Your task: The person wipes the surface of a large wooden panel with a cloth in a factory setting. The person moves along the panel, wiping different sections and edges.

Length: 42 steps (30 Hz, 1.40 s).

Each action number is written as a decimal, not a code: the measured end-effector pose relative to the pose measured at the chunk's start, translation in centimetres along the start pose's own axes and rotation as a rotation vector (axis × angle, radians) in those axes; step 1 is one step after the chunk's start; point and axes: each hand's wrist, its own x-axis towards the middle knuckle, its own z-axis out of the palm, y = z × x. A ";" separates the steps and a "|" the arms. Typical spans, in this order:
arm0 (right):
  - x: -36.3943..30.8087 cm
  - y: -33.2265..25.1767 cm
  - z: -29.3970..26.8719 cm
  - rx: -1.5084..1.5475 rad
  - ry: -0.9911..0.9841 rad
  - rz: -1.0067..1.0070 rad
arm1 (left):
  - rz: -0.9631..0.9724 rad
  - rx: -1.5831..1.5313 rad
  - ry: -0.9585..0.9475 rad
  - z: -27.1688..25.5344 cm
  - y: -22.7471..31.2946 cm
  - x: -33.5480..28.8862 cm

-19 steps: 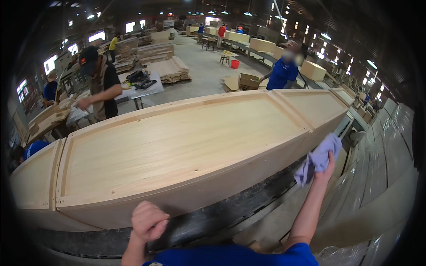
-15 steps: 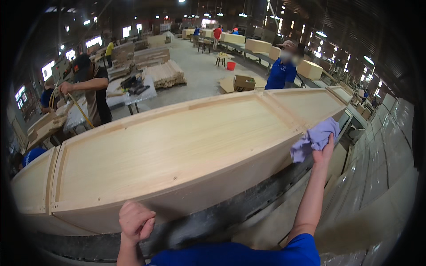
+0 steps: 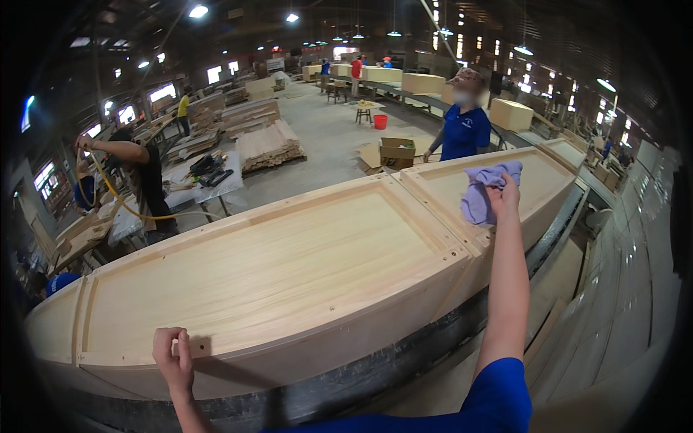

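A long pale wooden box [image 3: 245, 270] with a raised rim and a recessed top panel lies across the view in front of me. A similar box [image 3: 451, 169] butts against its right end. My right hand [image 3: 507, 196] reaches out over that right-hand box and grips a crumpled purple cloth [image 3: 478, 200], which hangs over its near rim. At the lower left, my left hand [image 3: 174, 357] is by the long box's near rim, fingers curled in and nothing visible in them. Whether it touches the wood, I cannot tell.
A dark conveyor [image 3: 317, 390] runs beneath the boxes. Across them stands a person in a blue shirt [image 3: 464, 131]. At the left, another person [image 3: 150, 180] handles a yellow hose [image 3: 115, 193]. Stacked timber [image 3: 268, 146], a cardboard carton [image 3: 396, 151] and a red bucket [image 3: 380, 122] stand beyond.
My right hand has carried the cloth leftward and up, from the box's near side onto its top. My left hand has shifted left, its fist loosened slightly. The view has also shifted.
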 end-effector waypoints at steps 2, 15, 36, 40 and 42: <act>2.3 0.0 0.7 0.014 0.049 -0.025 | -0.034 0.047 0.033 -0.2 -0.2 0.3; 9.6 3.4 4.7 -0.016 0.163 -0.100 | -0.154 0.167 0.162 1.7 -2.4 0.6; 8.8 10.5 10.1 -0.015 0.222 0.009 | -0.008 0.437 0.150 3.1 -1.4 1.2; 9.6 10.7 10.0 0.009 0.275 -0.016 | -0.036 0.420 0.143 3.2 -2.0 0.8; 10.5 8.3 9.0 -0.024 -0.002 -0.003 | -0.015 0.397 0.174 3.0 -1.5 0.7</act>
